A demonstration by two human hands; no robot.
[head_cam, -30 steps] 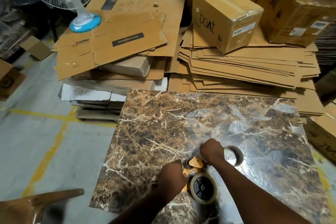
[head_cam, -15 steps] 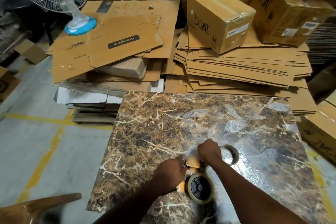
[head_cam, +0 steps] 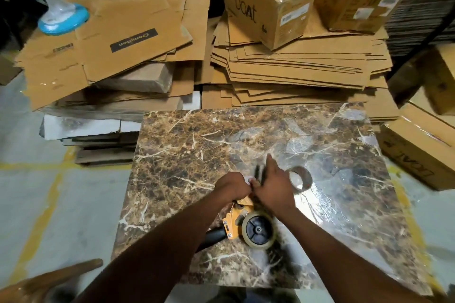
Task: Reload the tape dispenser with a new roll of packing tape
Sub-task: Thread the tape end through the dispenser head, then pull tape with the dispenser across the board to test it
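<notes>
Tape dispenser [head_cam: 242, 220] mid-table [head_cam: 187, 145], edges distant.

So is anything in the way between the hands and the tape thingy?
No, nothing visible. Both the left hand and right hand are already at the front end of the orange tape dispenser, which lies on the marble table. A roll sits on its wheel.

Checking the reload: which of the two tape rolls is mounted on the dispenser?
The pale roll on the dispenser's black hub, nearest the person. The brown ring lies loose on the table.
</notes>
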